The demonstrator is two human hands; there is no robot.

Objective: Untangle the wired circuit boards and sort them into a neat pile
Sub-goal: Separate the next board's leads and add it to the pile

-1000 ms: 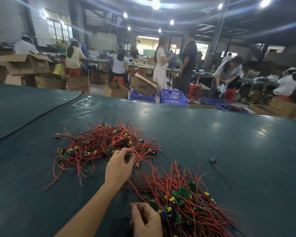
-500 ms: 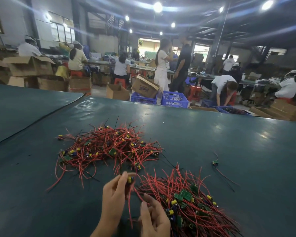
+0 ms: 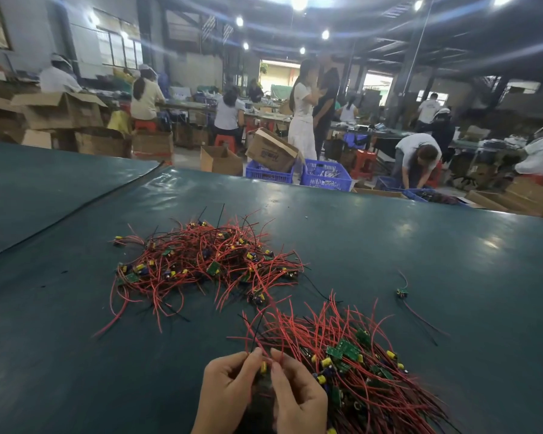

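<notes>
A tangled heap of small green circuit boards with red and black wires (image 3: 201, 261) lies on the dark green table (image 3: 389, 261). Nearer me on the right lies a combed pile of wired boards (image 3: 358, 361), its wires fanning away from me. My left hand (image 3: 226, 386) and my right hand (image 3: 298, 393) meet at the bottom centre beside that pile. Between their fingertips they pinch one wired board with a yellow part (image 3: 263, 367); its red and black wires stick up past my fingers.
A single stray wired board (image 3: 402, 292) lies alone to the right. A seam in the table cover (image 3: 76, 211) runs diagonally at left. Beyond the far edge stand blue crates (image 3: 325, 180), cardboard boxes (image 3: 270, 151) and several people working.
My left hand drew a board out of the tangled heap and brought it back toward me. My right hand came up to meet it, and both now hold the piece.
</notes>
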